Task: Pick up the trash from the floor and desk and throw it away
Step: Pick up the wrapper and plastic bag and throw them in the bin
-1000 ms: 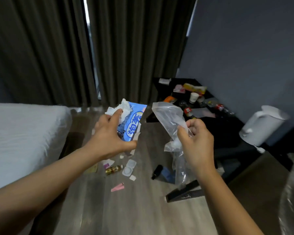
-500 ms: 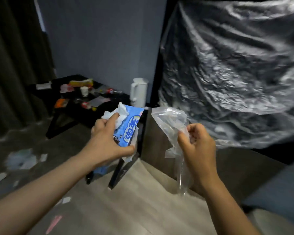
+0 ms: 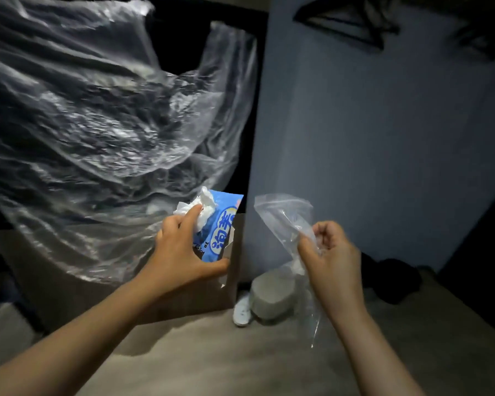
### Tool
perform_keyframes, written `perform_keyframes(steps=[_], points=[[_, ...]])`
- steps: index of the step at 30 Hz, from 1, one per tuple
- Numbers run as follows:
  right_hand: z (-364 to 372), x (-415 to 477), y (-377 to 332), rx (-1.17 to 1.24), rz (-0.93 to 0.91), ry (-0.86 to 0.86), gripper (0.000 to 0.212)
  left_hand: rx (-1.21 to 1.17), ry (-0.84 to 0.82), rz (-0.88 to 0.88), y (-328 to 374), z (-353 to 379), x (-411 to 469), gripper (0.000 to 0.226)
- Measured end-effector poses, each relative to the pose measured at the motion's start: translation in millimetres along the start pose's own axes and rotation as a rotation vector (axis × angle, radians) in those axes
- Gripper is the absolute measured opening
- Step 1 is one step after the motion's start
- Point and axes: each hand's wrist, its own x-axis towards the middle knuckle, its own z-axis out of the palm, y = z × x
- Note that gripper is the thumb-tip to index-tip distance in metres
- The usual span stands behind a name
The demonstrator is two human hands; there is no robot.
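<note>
Just before the large clear plastic bin liner [image 3: 97, 124], a blue printed plastic wrapper [image 3: 220, 232] and a crumpled white tissue [image 3: 205, 205] sit gripped together in the left hand [image 3: 183, 252]. The right hand [image 3: 330, 250] pinches a crumpled clear plastic bag [image 3: 283, 215] alongside. Recommendation: raise both loads over the liner's mouth, then release separately, as light film may cling to the fingers.

A blue-grey wall [image 3: 383, 138] is dimly lit. Black hangers [image 3: 343, 24] are seen high on it, a dark heap [image 3: 395, 281] at its foot, a brown wooden panel [image 3: 69, 298] left of it, grey-brown floor [image 3: 226, 361] below it.
</note>
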Motion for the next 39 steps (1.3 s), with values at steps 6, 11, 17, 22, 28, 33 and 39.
perform_keyframes(steps=[6, 11, 17, 22, 28, 33, 39], points=[[-122.4, 28.1, 73.6, -0.082, 0.095, 0.161, 0.013, -0.092, -0.156, 0.175, 88.4, 133.7, 40.4, 0.107], [-187.6, 39.8, 127.2, -0.170, 0.203, 0.278, 0.013, -0.151, -0.304, 0.254, 138.7, 221.2, 69.2, 0.107], [-216.9, 62.4, 183.9, -0.255, 0.316, 0.360, 0.010, -0.193, -0.462, 0.305, 164.3, 304.7, 118.6, 0.108], [-212.6, 105.4, 228.0, -0.342, 0.383, 0.434, 0.012, -0.238, -0.552, 0.318, 165.5, 357.8, 179.6, 0.109], [-199.6, 163.1, 277.2, -0.399, 0.442, 0.503, 0.011, -0.217, -0.653, 0.318, 163.2, 413.7, 262.9, 0.115], [-201.6, 191.3, 328.6, -0.485, 0.540, 0.502, 0.009, -0.207, -0.740, 0.289, 170.9, 467.8, 303.5, 0.117], [-224.2, 231.5, 407.2, -0.549, 0.624, 0.455, 0.005, -0.151, -0.803, 0.284, 191.3, 545.4, 346.1, 0.110]])
